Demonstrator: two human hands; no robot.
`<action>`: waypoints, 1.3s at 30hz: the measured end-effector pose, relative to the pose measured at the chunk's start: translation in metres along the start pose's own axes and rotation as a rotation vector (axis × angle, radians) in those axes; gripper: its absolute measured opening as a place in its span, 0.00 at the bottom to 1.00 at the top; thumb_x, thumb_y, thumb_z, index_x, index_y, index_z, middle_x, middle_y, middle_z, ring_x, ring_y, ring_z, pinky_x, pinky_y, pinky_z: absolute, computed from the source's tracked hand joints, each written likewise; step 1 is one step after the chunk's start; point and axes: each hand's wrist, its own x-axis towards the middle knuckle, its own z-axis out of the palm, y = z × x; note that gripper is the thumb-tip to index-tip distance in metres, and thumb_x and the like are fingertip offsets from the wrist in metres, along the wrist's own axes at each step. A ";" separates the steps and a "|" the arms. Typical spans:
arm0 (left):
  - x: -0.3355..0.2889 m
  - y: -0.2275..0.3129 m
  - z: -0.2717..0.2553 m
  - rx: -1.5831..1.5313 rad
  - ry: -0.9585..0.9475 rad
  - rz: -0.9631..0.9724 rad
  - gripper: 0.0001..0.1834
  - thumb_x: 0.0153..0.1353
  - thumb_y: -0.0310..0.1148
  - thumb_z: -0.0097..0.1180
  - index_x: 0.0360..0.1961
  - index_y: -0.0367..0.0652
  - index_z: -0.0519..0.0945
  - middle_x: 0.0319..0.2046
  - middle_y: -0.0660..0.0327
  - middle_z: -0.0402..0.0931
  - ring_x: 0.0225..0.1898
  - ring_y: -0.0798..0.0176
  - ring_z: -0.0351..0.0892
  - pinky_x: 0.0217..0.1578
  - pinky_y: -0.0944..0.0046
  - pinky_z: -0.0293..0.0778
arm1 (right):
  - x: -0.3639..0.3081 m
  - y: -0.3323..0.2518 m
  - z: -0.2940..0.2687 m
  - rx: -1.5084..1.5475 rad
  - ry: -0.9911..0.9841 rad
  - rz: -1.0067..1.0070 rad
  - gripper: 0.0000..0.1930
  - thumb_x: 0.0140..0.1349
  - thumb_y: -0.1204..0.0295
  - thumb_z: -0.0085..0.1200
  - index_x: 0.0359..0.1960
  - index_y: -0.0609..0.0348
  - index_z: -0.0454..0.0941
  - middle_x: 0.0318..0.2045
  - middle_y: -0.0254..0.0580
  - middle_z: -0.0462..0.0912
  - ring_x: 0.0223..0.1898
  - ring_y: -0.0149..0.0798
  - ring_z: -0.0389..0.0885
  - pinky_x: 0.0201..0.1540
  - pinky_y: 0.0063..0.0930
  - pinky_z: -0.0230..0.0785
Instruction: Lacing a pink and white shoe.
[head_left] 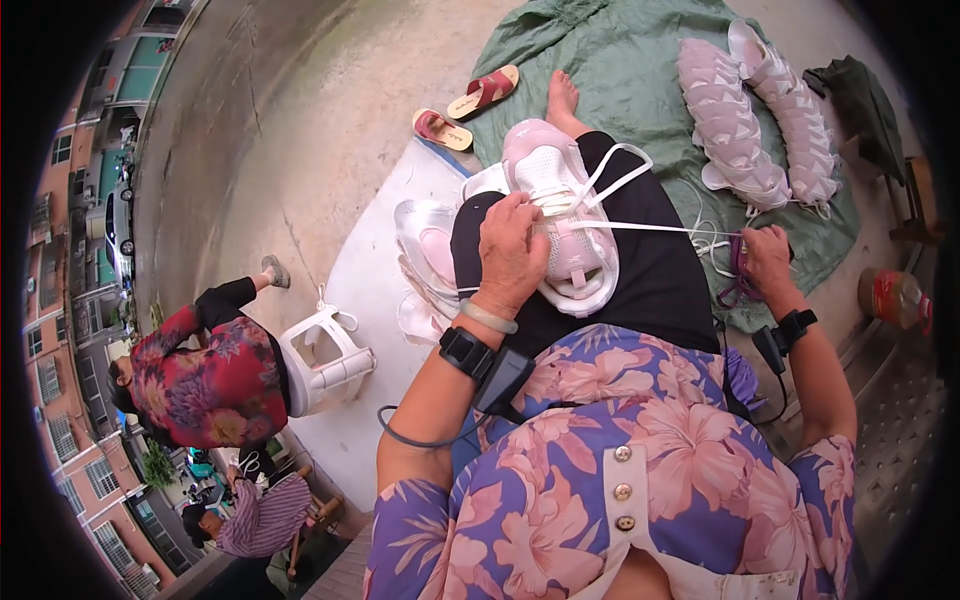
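A pink and white sneaker (560,180) lies across my lap, its toe pointing away from me. My left hand (512,250) is closed on the sneaker's side, fingertips pressed at the lacing over the tongue. From the eyelets a white shoelace (660,229) runs taut to the right. Its far end is pinched in my right hand (768,262), held out past my right thigh. Another length of lace loops loosely above the shoe. Beside my right hand hang a purple strap-like bundle (737,275) and more loose white laces (708,240).
Two rows of stacked pink shoe uppers (735,125) lie on a green tarp (630,60). Red slippers (485,92) sit at the tarp's edge. More shoe parts (425,235) are left of my knee. A person (215,375) sits by a white plastic stool (325,350); a jar (895,298) stands right.
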 end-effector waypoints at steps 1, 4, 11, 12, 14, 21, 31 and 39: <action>0.001 0.002 0.003 -0.035 -0.002 -0.015 0.10 0.43 0.24 0.53 0.31 0.39 0.74 0.43 0.50 0.71 0.45 0.48 0.69 0.48 0.56 0.63 | 0.009 -0.008 0.004 0.041 0.028 -0.044 0.12 0.45 0.79 0.47 0.34 0.55 0.72 0.25 0.42 0.73 0.36 0.45 0.72 0.46 0.40 0.61; 0.004 0.010 0.010 -0.033 -0.006 0.001 0.10 0.42 0.25 0.53 0.30 0.39 0.76 0.43 0.51 0.71 0.48 0.47 0.67 0.49 0.53 0.61 | 0.053 -0.069 -0.007 0.358 0.268 -0.101 0.16 0.47 0.77 0.49 0.41 0.58 0.73 0.35 0.47 0.75 0.42 0.47 0.72 0.47 0.39 0.62; 0.005 0.014 0.030 0.031 0.050 0.030 0.06 0.43 0.28 0.54 0.25 0.39 0.77 0.44 0.52 0.71 0.50 0.43 0.65 0.50 0.50 0.60 | 0.108 -0.192 -0.052 0.596 0.128 -0.254 0.24 0.38 0.60 0.59 0.38 0.59 0.69 0.32 0.46 0.73 0.35 0.48 0.73 0.36 0.38 0.64; 0.006 0.014 0.032 0.029 0.049 0.031 0.06 0.43 0.28 0.54 0.25 0.39 0.77 0.44 0.52 0.71 0.50 0.43 0.65 0.50 0.50 0.60 | 0.108 -0.196 -0.052 0.567 0.043 -0.242 0.23 0.40 0.62 0.58 0.36 0.59 0.68 0.32 0.46 0.73 0.35 0.48 0.73 0.36 0.39 0.64; 0.008 0.017 0.032 0.094 0.034 0.028 0.04 0.43 0.28 0.56 0.23 0.40 0.78 0.45 0.51 0.72 0.48 0.47 0.67 0.49 0.53 0.61 | 0.107 -0.196 -0.041 0.613 0.089 -0.212 0.20 0.41 0.64 0.57 0.36 0.60 0.68 0.31 0.46 0.73 0.35 0.49 0.73 0.36 0.40 0.65; 0.013 0.024 0.030 0.180 -0.033 0.040 0.05 0.41 0.30 0.57 0.21 0.40 0.77 0.46 0.53 0.71 0.48 0.48 0.66 0.48 0.53 0.60 | 0.104 -0.193 -0.026 0.839 0.053 -0.042 0.13 0.46 0.71 0.50 0.34 0.63 0.70 0.26 0.50 0.74 0.32 0.53 0.74 0.36 0.42 0.67; 0.017 0.028 0.041 0.320 -0.025 0.091 0.06 0.43 0.32 0.56 0.25 0.43 0.79 0.48 0.54 0.70 0.54 0.48 0.63 0.54 0.44 0.51 | 0.111 -0.187 -0.021 1.045 -0.125 0.144 0.15 0.47 0.74 0.46 0.39 0.59 0.77 0.34 0.51 0.79 0.38 0.52 0.77 0.42 0.40 0.68; 0.016 0.038 0.017 0.300 -0.035 0.146 0.04 0.46 0.27 0.50 0.24 0.40 0.74 0.51 0.53 0.67 0.56 0.46 0.60 0.57 0.41 0.46 | 0.112 -0.195 -0.035 0.965 -0.143 0.101 0.20 0.47 0.75 0.45 0.46 0.56 0.74 0.33 0.51 0.78 0.38 0.52 0.77 0.42 0.40 0.68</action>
